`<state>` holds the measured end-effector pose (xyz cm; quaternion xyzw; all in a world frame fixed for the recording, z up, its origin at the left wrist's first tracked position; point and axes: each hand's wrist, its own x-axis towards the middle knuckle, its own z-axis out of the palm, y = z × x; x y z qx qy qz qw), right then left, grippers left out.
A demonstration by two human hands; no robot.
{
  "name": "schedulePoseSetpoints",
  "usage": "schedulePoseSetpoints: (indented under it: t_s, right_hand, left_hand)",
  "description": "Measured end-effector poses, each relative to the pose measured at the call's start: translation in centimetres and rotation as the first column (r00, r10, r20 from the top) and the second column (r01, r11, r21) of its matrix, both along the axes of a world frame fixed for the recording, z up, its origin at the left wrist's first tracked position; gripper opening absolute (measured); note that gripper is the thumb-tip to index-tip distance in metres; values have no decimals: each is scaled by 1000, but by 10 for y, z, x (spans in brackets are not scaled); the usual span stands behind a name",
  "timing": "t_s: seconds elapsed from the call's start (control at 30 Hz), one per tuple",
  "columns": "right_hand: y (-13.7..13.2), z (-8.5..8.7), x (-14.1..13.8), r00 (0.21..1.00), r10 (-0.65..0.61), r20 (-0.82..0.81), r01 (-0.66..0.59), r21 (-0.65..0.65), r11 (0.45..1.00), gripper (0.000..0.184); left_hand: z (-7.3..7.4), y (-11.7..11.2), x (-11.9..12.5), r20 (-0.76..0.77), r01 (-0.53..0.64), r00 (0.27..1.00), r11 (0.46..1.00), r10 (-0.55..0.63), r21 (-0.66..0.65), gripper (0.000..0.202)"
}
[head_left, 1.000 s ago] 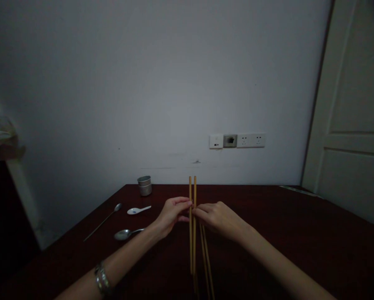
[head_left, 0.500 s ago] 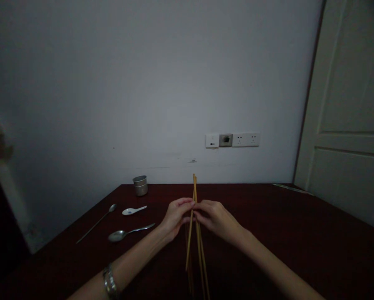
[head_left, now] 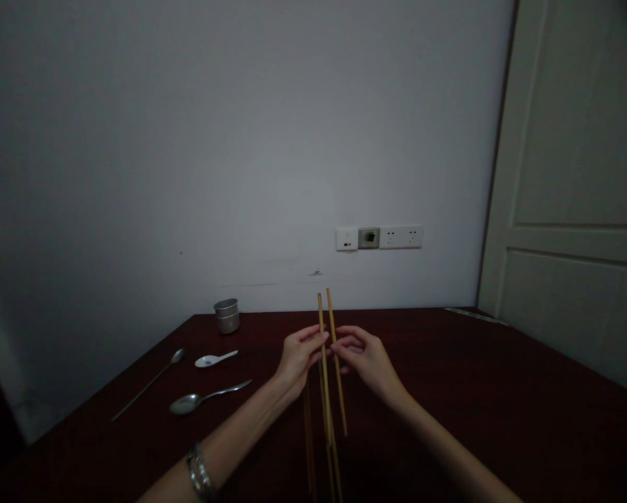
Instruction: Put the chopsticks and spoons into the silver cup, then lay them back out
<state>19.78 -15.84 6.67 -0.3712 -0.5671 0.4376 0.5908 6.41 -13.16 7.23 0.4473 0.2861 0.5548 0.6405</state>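
My left hand (head_left: 300, 358) is closed around several long wooden chopsticks (head_left: 325, 395), which stand nearly upright above the table with their lower ends towards me. My right hand (head_left: 364, 360) pinches a single chopstick (head_left: 340, 391) between thumb and fingertips. That one leans slightly, its top beside the others and its lower end apart to the right. To the left of my hands lie a large metal spoon (head_left: 186, 404), a white soup spoon (head_left: 207, 361) and a long-handled thin spoon (head_left: 177, 356).
A small metal cup (head_left: 227, 316) stands at the table's back left. Behind the dark red table (head_left: 429, 391) rises a pale wall with a row of sockets (head_left: 400, 237). A thin strip (head_left: 475, 316) lies near the back right edge, close to a door (head_left: 570, 181).
My hands have moved apart a little. One chopstick in my right hand now stands separate from the bundle in my left. The whole view has shifted slightly to the right.
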Motion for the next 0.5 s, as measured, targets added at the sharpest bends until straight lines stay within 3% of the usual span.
schedulePoseSetpoints:
  t_s: [0.23, 0.5]
  right_hand:
    - [0, -5, 9, 985, -134, -113, 113, -174, 978, 37]
    - [2, -17, 17, 985, -74, -155, 50, -156, 987, 35]
  left_hand:
    - [-5, 5, 16, 33, -3, 999, 1000, 4, -20, 21]
    - [-8, 14, 33, -5, 25, 1000, 999, -24, 22, 26]
